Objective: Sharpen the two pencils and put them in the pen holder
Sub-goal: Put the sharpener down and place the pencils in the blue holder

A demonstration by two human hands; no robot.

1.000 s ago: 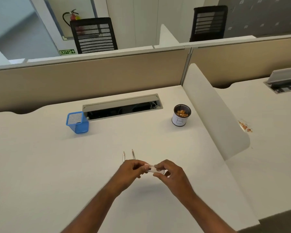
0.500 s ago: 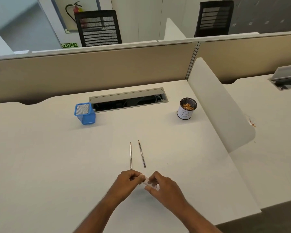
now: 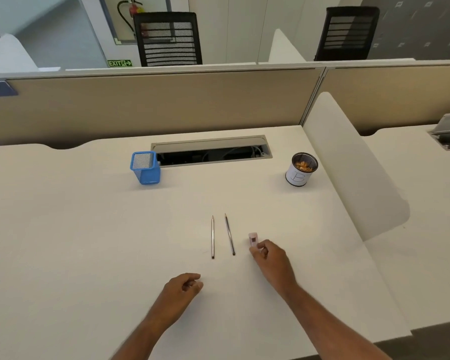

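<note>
Two thin dark pencils lie side by side on the white desk, tips pointing away from me: the left pencil [image 3: 212,236] and the right pencil [image 3: 229,233]. A small pale pink sharpener [image 3: 253,239] rests on the desk just right of them, its near end pinched by the fingertips of my right hand [image 3: 270,261]. My left hand [image 3: 182,287] hovers low over the desk nearer to me, below the pencils, with fingers curled in and nothing in it. A blue mesh pen holder [image 3: 144,167] stands at the back left.
A white cup [image 3: 300,168] marked with a B and holding orange shavings stands at the back right. An open cable tray [image 3: 211,152] runs between holder and cup. A white rounded divider [image 3: 348,172] bounds the desk on the right, a beige partition the back.
Both hands held the sharpener together in front of me. Now they have parted: the right hand carried the sharpener to the right of the pencils, the left drew back empty.
</note>
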